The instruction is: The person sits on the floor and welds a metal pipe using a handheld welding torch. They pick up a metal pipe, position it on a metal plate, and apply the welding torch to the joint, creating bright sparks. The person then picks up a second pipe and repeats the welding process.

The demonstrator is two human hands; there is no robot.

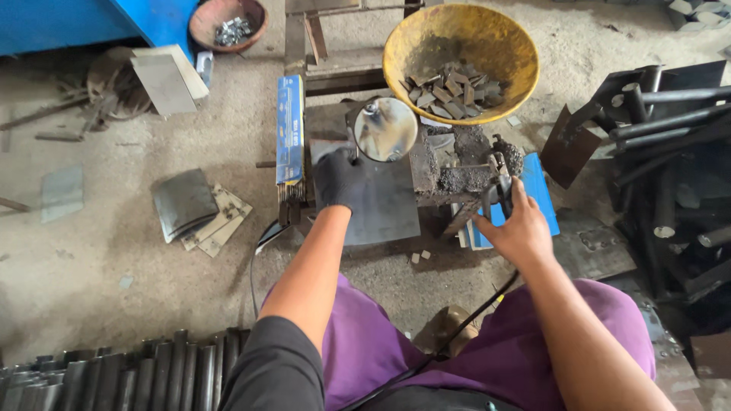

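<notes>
My left hand (339, 181), in a black glove, grips the handle of a round hand-held shield with a reflective lens (384, 129), held over a flat steel plate (384, 205). My right hand (520, 228) is bare and closed on a black welding electrode holder (499, 190), whose cable (457, 327) runs back over my purple trousers. The holder's tip is at a slag-crusted metal block (464, 164) on the right of the plate. Whether a rod is clamped in the holder I cannot make out.
A yellow bowl (487, 34) of small metal pieces stands behind the plate, a blue box of rods (290, 129) to its left. Black steel parts (670, 175) pile up at right, tubes (122, 377) at lower left, loose plates (194, 205) on the sandy floor.
</notes>
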